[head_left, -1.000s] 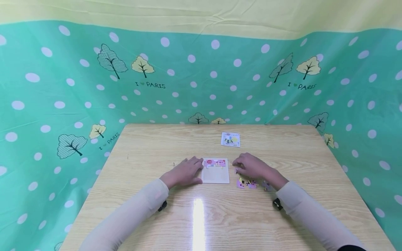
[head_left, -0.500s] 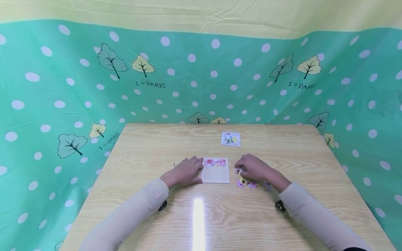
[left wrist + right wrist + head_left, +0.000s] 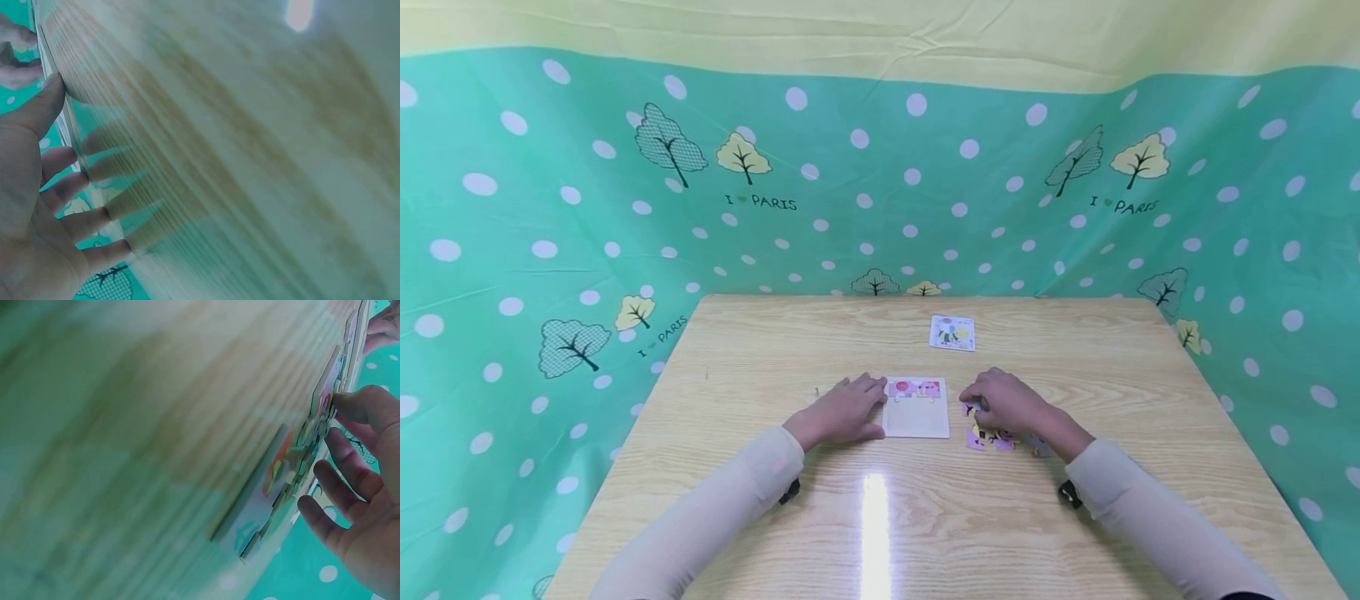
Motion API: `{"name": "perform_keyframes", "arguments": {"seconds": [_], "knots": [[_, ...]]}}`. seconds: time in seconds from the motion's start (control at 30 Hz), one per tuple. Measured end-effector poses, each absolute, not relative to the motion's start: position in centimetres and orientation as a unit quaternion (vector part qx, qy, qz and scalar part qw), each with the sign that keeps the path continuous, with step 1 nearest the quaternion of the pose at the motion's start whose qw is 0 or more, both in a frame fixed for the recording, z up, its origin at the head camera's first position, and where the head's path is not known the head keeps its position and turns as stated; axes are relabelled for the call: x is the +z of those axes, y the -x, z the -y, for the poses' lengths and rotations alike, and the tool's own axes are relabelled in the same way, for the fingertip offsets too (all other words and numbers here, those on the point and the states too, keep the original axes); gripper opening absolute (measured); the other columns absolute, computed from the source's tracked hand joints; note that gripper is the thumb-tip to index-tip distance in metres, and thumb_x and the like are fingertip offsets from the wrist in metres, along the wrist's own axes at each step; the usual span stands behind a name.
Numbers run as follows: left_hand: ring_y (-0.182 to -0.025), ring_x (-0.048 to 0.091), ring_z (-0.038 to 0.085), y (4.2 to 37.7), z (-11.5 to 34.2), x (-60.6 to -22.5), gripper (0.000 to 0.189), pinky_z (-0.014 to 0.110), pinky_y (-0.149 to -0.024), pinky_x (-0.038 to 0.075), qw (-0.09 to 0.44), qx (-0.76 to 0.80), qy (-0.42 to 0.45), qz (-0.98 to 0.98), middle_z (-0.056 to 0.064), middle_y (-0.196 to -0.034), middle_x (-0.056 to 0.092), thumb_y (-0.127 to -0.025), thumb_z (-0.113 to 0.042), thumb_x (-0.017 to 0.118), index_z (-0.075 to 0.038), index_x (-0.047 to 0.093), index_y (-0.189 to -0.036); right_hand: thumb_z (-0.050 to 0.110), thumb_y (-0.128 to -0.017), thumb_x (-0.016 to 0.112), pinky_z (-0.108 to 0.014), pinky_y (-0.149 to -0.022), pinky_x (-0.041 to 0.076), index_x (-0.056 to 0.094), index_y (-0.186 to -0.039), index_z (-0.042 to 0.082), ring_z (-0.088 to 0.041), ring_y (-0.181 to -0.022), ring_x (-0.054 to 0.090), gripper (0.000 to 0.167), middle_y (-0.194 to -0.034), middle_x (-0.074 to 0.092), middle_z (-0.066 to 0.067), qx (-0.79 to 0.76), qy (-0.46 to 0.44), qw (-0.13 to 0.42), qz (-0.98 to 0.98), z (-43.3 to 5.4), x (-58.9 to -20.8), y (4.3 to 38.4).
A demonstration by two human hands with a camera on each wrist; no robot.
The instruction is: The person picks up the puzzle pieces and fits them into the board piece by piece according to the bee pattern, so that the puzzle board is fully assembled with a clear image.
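Observation:
My left hand [image 3: 846, 410] rests at the left edge of a square white puzzle tray [image 3: 916, 421], its thumb and fingers spread along the rim. In the left wrist view the fingers of that hand [image 3: 56, 181] reach down to the wood, loosely extended. Joined pink and red puzzle pieces [image 3: 914, 389] line the tray's top. My right hand [image 3: 1006, 400] is over loose puzzle pieces [image 3: 988, 438] right of the tray, covering some of them. In the right wrist view its thumb is at a puzzle piece [image 3: 324, 390], with the other fingers loosely bent.
A small square picture card [image 3: 952, 332] with a bee lies farther back on the wooden table [image 3: 760, 350]. Behind and beside the table hangs a green dotted cloth [image 3: 842, 192] printed with trees. A light reflection runs down the front of the tabletop.
My right hand has shifted slightly right over the loose pieces, uncovering a little more of one, then kept still. My left hand stays at the tray's edge.

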State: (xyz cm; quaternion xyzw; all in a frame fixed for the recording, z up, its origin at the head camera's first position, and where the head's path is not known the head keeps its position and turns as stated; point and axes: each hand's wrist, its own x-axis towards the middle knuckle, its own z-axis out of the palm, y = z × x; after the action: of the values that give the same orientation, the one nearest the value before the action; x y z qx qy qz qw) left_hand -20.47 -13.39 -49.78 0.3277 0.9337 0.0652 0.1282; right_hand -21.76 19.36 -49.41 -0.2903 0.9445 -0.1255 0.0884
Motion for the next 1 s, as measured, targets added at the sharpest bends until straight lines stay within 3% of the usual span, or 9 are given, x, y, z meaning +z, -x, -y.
{"name": "perform_keyframes", "arguments": {"seconds": [0.3, 1.0], "knots": [[-0.152, 0.033, 0.037, 20.7, 13.5, -50.1, 0.067, 0.061, -0.122, 0.033, 0.125, 0.062, -0.333, -0.933, 0.014, -0.163, 0.038, -0.094, -0.054, 0.065, -0.011, 0.053, -0.144, 0.014, -0.081, 0.075, -0.032, -0.083, 0.053, 0.077, -0.118, 0.015, -0.012, -0.093, 0.058, 0.037, -0.102, 0.074, 0.003, -0.145, 0.297, 0.076, -0.941, -18.7, -48.9, 21.8], [-0.152, 0.034, 0.037, 20.8, 13.6, -50.2, 0.069, 0.061, -0.121, 0.034, 0.124, 0.054, -0.335, -0.932, 0.014, -0.163, 0.038, -0.094, -0.057, 0.064, -0.011, 0.053, -0.145, 0.015, -0.083, 0.076, -0.033, -0.089, 0.053, 0.076, -0.120, 0.016, -0.013, -0.096, 0.059, 0.037, -0.104, 0.074, 0.003, -0.153, 0.333, 0.078, -0.927, -13.6, -47.9, 22.3]]}}
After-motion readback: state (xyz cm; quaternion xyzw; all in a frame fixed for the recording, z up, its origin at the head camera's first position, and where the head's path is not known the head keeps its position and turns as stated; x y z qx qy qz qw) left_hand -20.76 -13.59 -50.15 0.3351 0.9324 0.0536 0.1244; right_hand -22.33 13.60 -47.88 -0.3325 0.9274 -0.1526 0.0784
